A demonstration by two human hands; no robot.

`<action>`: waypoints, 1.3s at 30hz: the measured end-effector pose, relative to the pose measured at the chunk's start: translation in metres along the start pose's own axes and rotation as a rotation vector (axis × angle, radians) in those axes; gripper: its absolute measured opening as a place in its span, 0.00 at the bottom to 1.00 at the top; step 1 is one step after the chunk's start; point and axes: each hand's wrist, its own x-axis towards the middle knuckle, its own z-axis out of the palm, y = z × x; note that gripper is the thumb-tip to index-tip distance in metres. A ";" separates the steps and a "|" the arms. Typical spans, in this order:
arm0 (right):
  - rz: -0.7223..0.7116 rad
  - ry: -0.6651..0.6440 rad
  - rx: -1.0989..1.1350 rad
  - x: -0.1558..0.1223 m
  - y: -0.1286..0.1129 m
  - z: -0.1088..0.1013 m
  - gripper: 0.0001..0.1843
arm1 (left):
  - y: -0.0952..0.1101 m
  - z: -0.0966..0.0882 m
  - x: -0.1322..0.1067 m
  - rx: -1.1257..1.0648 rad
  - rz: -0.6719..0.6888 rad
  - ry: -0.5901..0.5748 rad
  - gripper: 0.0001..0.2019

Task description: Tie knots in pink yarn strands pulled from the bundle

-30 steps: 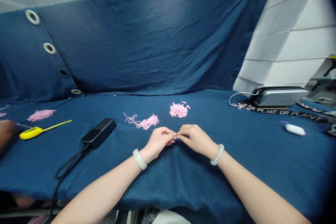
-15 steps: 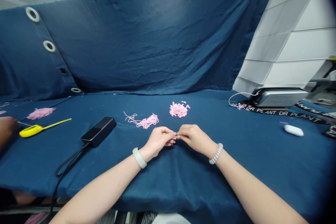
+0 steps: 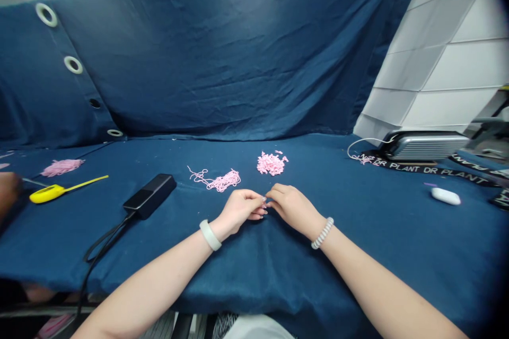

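My left hand (image 3: 241, 208), with a pale bangle at the wrist, is closed in a pinch in front of me. Fingertips of my right hand (image 3: 293, 205), which wears a coiled band, meet it or nearly so; its fingers are bent together too. Whatever lies between the fingertips is too small and covered to make out. Just beyond my left hand is a loose tangle of pink string (image 3: 223, 180). A small heap of short pink pieces (image 3: 271, 163) lies beyond the gap between my hands.
Left of my hands lie a black adapter (image 3: 149, 196) with a cable, a yellow tool (image 3: 47, 194), pink string (image 3: 62, 167) and another person's hand (image 3: 8, 193). At right are a white case (image 3: 445, 196), a lettered strap (image 3: 413, 168) and a ribbed silver device (image 3: 429, 145).
My right hand has shifted slightly up and left, and its fingers have lifted and curled a little more. My left hand stays in its pinch. The view has tilted slightly.
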 end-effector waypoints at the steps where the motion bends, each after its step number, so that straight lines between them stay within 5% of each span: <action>1: 0.002 0.005 -0.015 0.000 -0.001 0.002 0.07 | 0.001 0.000 0.000 -0.008 -0.005 0.007 0.11; 7: -0.035 0.013 -0.116 -0.001 -0.005 0.010 0.17 | 0.010 -0.005 -0.003 -0.126 -0.034 0.005 0.09; 15: -0.077 -0.015 -0.112 0.000 0.000 0.010 0.09 | 0.013 -0.004 -0.005 -0.229 -0.091 -0.002 0.09; 22: 0.001 0.220 0.154 0.001 0.003 0.023 0.09 | 0.007 -0.001 -0.001 -0.541 -0.183 0.007 0.04; 27: 0.049 0.302 0.426 0.002 0.002 0.021 0.11 | 0.010 0.000 -0.005 -0.449 -0.101 -0.017 0.08; 39: 0.341 0.162 1.037 0.007 0.007 0.020 0.09 | 0.017 0.002 -0.012 -0.290 0.025 -0.007 0.12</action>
